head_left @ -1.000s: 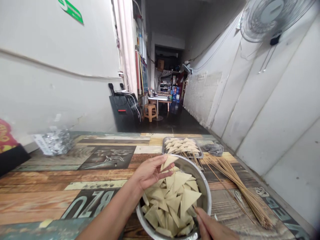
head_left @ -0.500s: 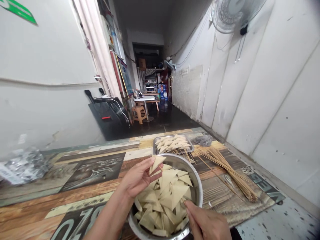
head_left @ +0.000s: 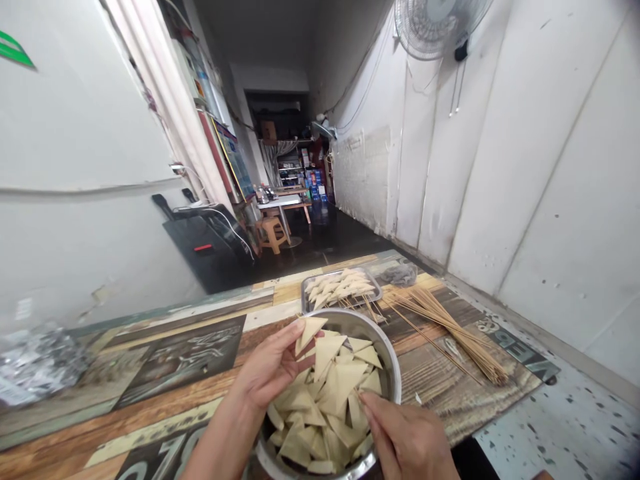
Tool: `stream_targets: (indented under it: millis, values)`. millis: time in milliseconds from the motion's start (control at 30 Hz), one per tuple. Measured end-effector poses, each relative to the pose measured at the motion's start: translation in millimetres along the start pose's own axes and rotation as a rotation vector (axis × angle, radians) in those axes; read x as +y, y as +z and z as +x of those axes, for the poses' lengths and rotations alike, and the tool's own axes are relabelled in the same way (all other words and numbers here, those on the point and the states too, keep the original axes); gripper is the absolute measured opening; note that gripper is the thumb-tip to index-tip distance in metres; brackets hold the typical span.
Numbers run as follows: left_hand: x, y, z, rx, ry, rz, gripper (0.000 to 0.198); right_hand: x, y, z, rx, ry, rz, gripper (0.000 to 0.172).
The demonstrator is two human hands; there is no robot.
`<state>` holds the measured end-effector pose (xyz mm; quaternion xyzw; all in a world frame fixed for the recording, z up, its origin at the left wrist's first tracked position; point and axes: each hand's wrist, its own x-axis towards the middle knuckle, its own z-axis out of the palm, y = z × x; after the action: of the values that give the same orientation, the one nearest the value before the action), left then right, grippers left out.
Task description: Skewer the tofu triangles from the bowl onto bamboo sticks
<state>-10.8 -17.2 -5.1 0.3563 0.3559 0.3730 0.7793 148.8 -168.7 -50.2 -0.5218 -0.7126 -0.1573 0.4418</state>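
My left hand [head_left: 273, 363], above the far left of a steel bowl [head_left: 395, 373], pinches a pale triangular tofu slice [head_left: 309, 332] between thumb and fingers. Many similar tofu slices [head_left: 330, 393] fill the bowl in a loose heap. At the bowl's near right rim, my right hand [head_left: 407, 433] is closed in a pinch. It grips what seems to be a bamboo skewer, of which just a short tip shows by the fingertips; the rest is hidden by the hand.
Behind the bowl, a metal tray [head_left: 377, 293] holds rows of skewered pale pieces. A bundle of bamboo skewers [head_left: 460, 337] lies to the right, near a crumpled grey plastic bag [head_left: 400, 273]. A shiny plastic-wrapped pack [head_left: 40, 363] sits at the table's left.
The camera view has turned slightly, shifting the room leftward. My right hand has come a little nearer to my left hand, over the slices. The left hand still pinches its slice.
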Motion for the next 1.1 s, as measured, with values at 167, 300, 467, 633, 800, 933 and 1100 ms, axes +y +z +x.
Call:
stream_targets:
  millis: [167, 300, 467, 633, 800, 933, 1100]
  values:
    - [0, 1.5, -1, -0.039, 0.059, 0.062, 0.017, 1, -2, 1, -0.021, 0.039, 0.013, 0.015]
    - [-1, 2.9, -3, -0.043, 0.068, 0.066, 0.018, 0, -4, 1, -0.065, 0.094, 0.053, 0.019]
    - [-1, 5.6, -4, 0.027, 0.074, 0.052, 0.019, 2, -12, 4, -0.127, 0.166, 0.038, 0.025]
    - [0, 7.2, -7, -0.006, 0.07, 0.125, 0.027, 32, -18, 27, -0.354, 0.38, -0.155, 0.032]
    - [0, 6.8, -7, -0.021, 0.069, 0.192, 0.031, 92, 8, 73, -0.46, 0.485, -0.262, 0.021]
    - [0, 5.8, -5, -0.038, 0.057, 0.198, 0.031, 123, 47, 102, -0.573, 0.549, -0.334, 0.022]
    - [1, 6.7, -6, -0.031, 0.05, 0.207, 0.029, 122, 77, 119, -0.676, 0.546, -0.372, 0.024]
